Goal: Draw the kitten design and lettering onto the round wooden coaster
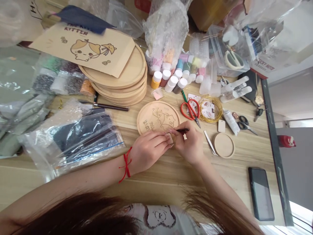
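A shallow round wooden tray (144, 115) lies in front of me, with a line drawing of a cartoon animal and some lettering inside its rim. My left hand (150, 148) is at the tray's near edge, fingers together and curled. By its fingertips is a small pale piece (169, 139), too small to name. My right hand (189, 142) is closed in a pinch around a slim black tool (183, 130), whose tip is hidden by the fingers. Both hands' fingertips nearly meet at the tray's near right edge.
Red-handled pliers (190, 110), a coil of gold wire (218, 111), white tweezers (209, 143), a small round wooden dish (224, 145) and a phone (261, 194) lie to the right. Paint bottles (171, 83) and stacked wooden trays (137, 86) stand behind. Plastic bags (73, 140) lie left.
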`<state>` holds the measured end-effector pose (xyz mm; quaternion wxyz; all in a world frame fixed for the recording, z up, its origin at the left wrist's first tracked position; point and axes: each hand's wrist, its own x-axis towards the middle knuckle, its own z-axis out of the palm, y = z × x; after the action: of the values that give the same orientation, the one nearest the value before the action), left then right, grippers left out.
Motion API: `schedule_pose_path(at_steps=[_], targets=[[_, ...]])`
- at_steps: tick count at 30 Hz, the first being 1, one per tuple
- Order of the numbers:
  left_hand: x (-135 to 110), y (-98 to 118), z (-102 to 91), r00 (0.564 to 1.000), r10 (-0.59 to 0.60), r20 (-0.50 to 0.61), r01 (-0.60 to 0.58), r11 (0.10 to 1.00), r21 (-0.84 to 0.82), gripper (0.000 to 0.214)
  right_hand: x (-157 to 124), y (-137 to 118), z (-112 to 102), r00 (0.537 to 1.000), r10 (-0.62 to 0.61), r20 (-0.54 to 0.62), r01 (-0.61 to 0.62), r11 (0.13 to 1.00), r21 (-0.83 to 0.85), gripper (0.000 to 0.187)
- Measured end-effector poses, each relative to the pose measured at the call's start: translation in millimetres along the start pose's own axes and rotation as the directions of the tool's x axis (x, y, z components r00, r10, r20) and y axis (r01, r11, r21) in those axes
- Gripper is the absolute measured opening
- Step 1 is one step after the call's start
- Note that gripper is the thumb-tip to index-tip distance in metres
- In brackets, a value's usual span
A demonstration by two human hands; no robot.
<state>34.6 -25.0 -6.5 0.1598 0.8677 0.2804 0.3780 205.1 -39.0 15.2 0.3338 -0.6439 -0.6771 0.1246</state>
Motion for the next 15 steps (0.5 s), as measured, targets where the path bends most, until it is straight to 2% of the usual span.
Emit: schedule_pose_path(at_steps=[15], targets=[[0, 0, -1.6, 1.0, 0.01, -0.001, -0.01, 1.0, -0.008, 0.01, -6, -13, 9, 0.981, 0.115, -0.156, -0.123, 0.991, -0.045, 0.017]])
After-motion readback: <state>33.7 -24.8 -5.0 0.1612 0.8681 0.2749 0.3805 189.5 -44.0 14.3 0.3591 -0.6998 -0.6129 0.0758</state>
